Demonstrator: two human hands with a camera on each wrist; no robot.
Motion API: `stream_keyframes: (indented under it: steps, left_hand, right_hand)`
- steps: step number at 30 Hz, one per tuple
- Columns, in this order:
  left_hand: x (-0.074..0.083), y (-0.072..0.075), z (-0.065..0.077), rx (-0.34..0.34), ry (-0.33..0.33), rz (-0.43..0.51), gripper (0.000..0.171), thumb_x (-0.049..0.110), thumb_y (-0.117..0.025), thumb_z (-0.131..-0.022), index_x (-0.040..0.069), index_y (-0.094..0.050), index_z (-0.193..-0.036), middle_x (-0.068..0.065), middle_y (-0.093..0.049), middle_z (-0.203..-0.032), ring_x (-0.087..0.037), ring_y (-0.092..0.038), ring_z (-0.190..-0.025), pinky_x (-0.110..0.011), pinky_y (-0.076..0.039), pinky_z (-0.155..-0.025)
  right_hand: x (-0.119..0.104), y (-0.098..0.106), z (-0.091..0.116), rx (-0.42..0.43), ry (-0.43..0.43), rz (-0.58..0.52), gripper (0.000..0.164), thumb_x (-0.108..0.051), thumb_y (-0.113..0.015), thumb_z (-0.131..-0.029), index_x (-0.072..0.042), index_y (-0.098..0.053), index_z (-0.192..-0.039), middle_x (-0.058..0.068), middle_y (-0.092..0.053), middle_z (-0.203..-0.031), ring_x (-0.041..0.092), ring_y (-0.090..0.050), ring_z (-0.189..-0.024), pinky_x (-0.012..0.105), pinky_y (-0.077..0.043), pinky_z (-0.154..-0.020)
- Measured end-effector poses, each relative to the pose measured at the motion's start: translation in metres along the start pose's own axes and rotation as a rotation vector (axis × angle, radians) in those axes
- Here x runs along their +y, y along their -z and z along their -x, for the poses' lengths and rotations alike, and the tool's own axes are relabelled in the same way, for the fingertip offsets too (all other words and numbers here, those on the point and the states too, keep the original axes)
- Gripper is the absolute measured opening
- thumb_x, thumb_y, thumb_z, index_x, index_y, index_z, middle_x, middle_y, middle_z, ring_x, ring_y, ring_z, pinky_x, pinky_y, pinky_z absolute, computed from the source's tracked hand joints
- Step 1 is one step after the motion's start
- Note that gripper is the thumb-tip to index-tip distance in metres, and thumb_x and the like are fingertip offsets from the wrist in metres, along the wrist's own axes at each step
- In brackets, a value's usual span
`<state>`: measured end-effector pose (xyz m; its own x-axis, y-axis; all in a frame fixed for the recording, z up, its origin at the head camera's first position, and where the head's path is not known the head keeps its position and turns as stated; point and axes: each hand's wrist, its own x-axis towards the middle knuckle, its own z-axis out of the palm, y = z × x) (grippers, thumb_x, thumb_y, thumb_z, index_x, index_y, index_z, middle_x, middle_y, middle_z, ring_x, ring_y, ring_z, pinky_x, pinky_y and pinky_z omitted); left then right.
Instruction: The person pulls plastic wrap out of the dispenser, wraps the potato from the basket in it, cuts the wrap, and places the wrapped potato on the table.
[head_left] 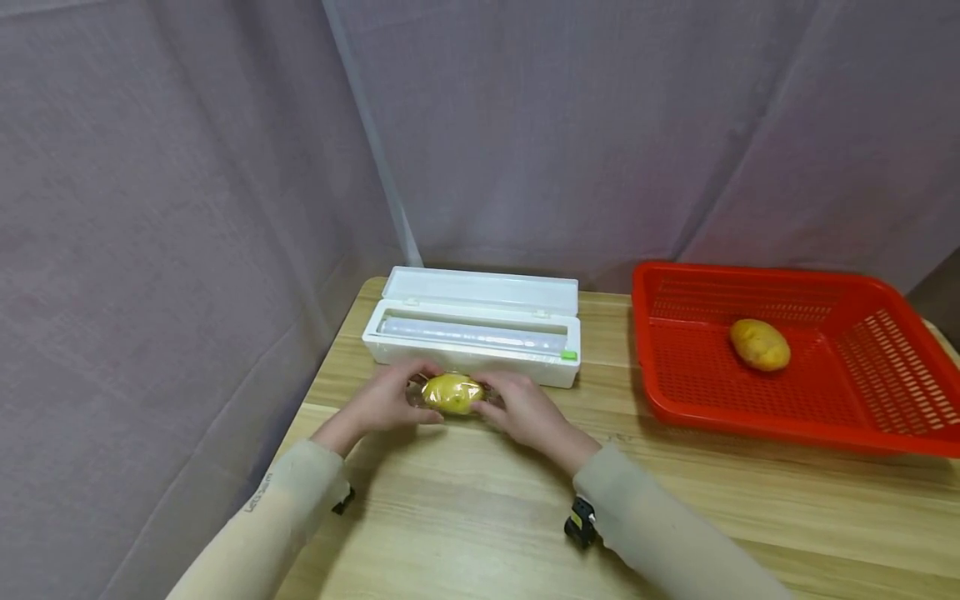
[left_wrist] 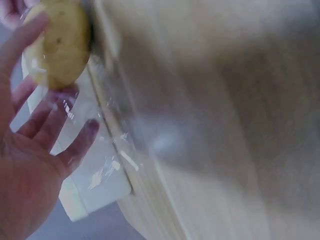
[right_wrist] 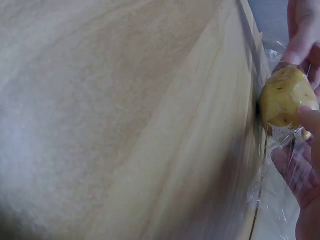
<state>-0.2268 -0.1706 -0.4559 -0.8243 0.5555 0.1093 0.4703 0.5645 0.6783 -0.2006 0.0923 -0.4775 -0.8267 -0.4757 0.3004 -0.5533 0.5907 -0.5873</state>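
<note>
Between the two hands, a yellow potato (head_left: 452, 393) wrapped in clear cling film sits low over the table, just in front of a white cling film box. The left hand (head_left: 390, 398) holds its left end, thumb on the near side and fingers behind; its little finger stands apart in the left wrist view. Loose film (left_wrist: 107, 167) spreads past those fingers. At the other end the right hand (head_left: 528, 410) grips the potato, with its thumb (right_wrist: 309, 117) pressed on the skin side. More crumpled film (right_wrist: 282, 200) trails over the right fingers.
The cling film box (head_left: 468, 360) has its lid (head_left: 480, 290) raised, showing the film roll (head_left: 480, 333) and a green slider (head_left: 569, 356). To the right, a red plastic basket (head_left: 750, 423) holds another potato (head_left: 760, 345). Grey curtains (head_left: 525, 133) hang behind the wooden table (head_left: 450, 517).
</note>
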Motion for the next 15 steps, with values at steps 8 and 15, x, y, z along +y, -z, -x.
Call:
stream_keyframes:
  steps: [8,15]
  left_hand:
    - [-0.001,-0.004,0.004,0.029,-0.025,-0.04,0.051,0.005,-0.093,-0.08,0.007,-0.068,-0.124,-0.007,-0.073,-0.118,-0.03,-0.071,-0.11,-0.051,-0.058,-0.102]
    - [0.003,0.008,0.0,-0.021,-0.034,-0.053,0.052,0.009,-0.091,-0.084,0.005,-0.069,-0.131,-0.009,-0.074,-0.122,-0.029,-0.072,-0.111,-0.05,-0.058,-0.102]
  right_hand:
    - [-0.005,0.002,0.009,-0.036,0.044,0.045,0.057,-0.025,-0.081,-0.097,-0.001,-0.062,-0.145,0.018,-0.068,-0.14,0.036,-0.068,-0.126,0.05,-0.055,-0.109]
    - [-0.013,0.014,0.022,0.012,0.139,0.164,0.067,-0.029,-0.081,-0.097,-0.004,-0.054,-0.154,0.019,-0.054,-0.157,0.04,-0.058,-0.138,0.055,-0.05,-0.112]
